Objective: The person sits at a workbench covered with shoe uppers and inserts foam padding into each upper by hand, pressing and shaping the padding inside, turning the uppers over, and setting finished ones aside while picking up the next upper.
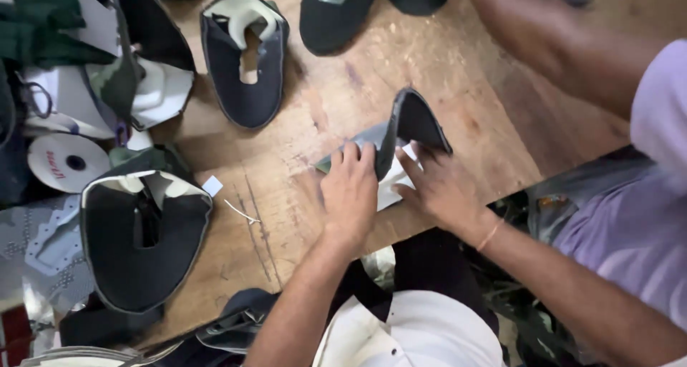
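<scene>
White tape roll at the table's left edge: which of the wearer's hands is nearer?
Left. The left hand presses the dark shoe upper, on the side toward the tape roll; the right hand lies farther off, beyond the left.

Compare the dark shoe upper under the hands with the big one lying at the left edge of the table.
The upper under the hands is folded, one flap standing up; the big upper at the left lies flat and spread open. The left hand and right hand press the folded one; nothing touches the big one. The folded one looks smaller. Both are dark fabric with pale lining, on the wooden table.
</scene>
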